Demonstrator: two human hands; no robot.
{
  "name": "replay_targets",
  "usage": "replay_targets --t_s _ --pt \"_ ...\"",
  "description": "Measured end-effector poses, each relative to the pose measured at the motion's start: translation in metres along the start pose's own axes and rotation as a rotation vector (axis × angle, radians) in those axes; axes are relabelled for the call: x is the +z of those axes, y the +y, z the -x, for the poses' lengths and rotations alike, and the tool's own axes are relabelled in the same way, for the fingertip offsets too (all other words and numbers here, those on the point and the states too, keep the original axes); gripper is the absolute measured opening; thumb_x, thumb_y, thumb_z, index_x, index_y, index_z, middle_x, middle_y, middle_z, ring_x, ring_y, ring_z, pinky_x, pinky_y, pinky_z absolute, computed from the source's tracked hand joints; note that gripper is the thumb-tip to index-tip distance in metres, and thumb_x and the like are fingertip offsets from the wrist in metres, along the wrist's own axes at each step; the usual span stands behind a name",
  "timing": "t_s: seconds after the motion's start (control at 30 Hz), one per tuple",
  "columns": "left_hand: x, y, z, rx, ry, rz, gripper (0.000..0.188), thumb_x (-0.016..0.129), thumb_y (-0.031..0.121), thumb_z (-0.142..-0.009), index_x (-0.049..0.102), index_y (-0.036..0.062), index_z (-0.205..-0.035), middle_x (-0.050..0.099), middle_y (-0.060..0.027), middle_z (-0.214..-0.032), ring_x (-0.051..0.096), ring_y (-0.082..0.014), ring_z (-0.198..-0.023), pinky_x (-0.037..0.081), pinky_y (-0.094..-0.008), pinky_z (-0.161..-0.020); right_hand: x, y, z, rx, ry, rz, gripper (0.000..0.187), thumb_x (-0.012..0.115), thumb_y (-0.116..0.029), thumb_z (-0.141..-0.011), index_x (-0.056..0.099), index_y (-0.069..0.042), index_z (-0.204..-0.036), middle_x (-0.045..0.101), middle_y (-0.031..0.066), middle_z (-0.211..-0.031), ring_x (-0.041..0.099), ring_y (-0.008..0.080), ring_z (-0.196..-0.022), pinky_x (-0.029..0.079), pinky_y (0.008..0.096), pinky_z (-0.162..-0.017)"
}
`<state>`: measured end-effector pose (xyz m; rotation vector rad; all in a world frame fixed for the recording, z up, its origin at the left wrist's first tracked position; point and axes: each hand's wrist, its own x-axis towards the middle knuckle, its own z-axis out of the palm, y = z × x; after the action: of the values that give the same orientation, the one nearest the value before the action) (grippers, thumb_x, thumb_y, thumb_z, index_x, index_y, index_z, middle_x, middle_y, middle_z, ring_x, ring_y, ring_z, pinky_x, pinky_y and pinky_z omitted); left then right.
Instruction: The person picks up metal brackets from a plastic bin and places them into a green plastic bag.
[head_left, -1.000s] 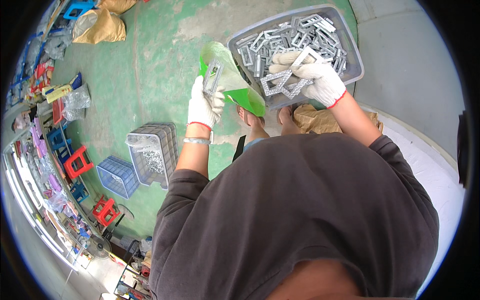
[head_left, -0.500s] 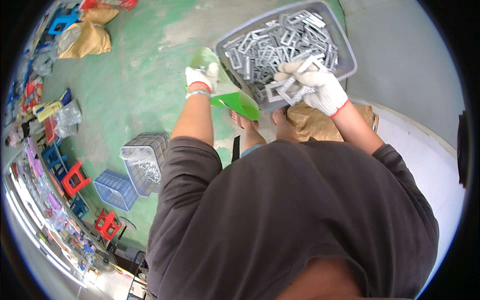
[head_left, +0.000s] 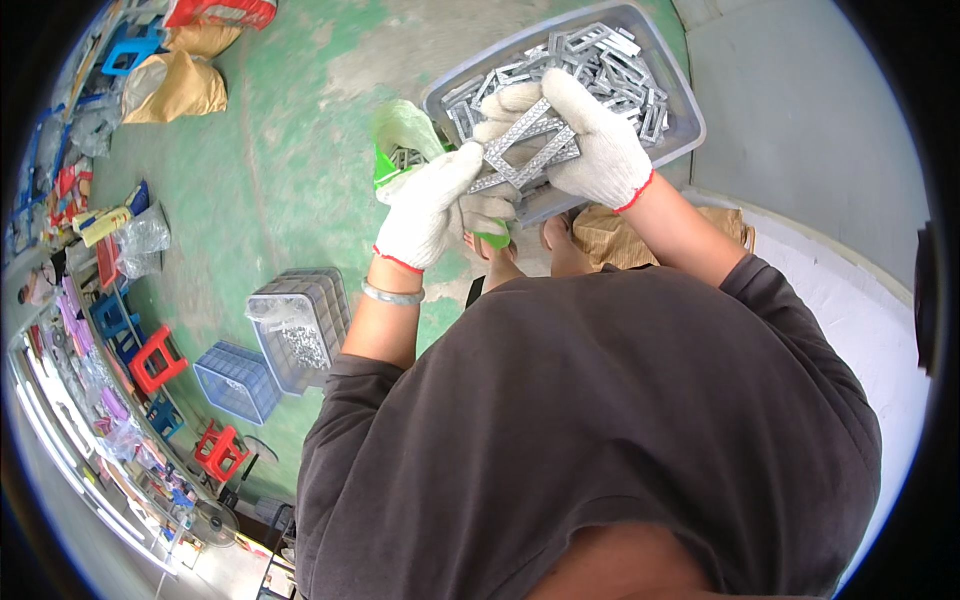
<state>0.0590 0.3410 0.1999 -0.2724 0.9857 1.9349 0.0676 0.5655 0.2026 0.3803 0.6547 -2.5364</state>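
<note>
A person is standing over a grey plastic tub (head_left: 683, 145), both hands in white knit gloves with red cuffs. The right hand (head_left: 605, 145) is holding a few rectangular metal frames (head_left: 548, 157) — overlapping and tilted, with fingers behind and thumb along the far side — above the tub's near left part. The left hand (head_left: 430, 200) is touching the left end of these frames with thumb and fingers drawn narrow; whether it is gripping one, the view is not telling clearly.

A pile of similar frames (head_left: 610, 65) is filling the tub, lying loose and at all angles below the far rim. A green and white bag (head_left: 405, 122) is standing open against the tub's left edge, more frames showing inside its mouth, and the left glove is covering part of its near side. A tan woven sack (head_left: 590, 238) is lying just beyond the shirt, by the tub's near edge.

On the right, a grey panel (head_left: 790, 130) is bounding the space close to the tub's rim. On the left, green floor (head_left: 300, 150) is stretching wide — giving the left arm more room — as far as a grey crate (head_left: 325, 290) and a blue crate (head_left: 240, 385) nearer, both well apart from the hands.
</note>
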Motion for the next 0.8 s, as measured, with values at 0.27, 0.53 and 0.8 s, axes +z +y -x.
replay_targets --t_s 0.27,0.53,0.8 --pt "0.012 -0.004 0.017 0.408 0.24 -0.29 0.031 0.063 0.005 -0.094 0.059 -0.0037 -0.123 0.067 -0.0147 -0.114 0.069 -0.0241 -0.097 0.059 -0.0307 -0.081 -0.002 -0.009 -0.005 -0.102 -0.089 -0.107 0.06 0.038 -0.052 -0.103 0.054 -0.003 -0.134 0.055 0.017 -0.137 0.055 0.0325 -0.122 0.04 0.0488 -0.108" --pt "0.007 0.002 0.024 1.29 0.41 -1.578 0.046 0.069 -0.007 -0.083 0.06 -0.0009 -0.127 0.065 -0.0175 -0.121 0.064 -0.0312 -0.111 0.052 -0.0361 -0.095 0.004 -0.015 -0.005 -0.059 -0.364 -0.339 0.062 0.031 -0.053 -0.103 0.046 -0.004 -0.138 0.05 0.0195 -0.139 0.047 0.0411 -0.127 0.033 0.0528 -0.112" --pt "-0.012 -0.011 0.031 1.178 0.475 -1.453 0.047 0.067 -0.002 -0.088 0.055 0.0002 -0.134 0.066 -0.0144 -0.124 0.063 -0.0275 -0.116 0.049 -0.036 -0.1 0.006 -0.013 -0.012 -0.019 -0.291 -0.309 0.068 0.026 -0.058 -0.103 0.04 -0.005 -0.143 0.042 0.0213 -0.148 0.039 0.0459 -0.134 0.029 0.0555 -0.114"
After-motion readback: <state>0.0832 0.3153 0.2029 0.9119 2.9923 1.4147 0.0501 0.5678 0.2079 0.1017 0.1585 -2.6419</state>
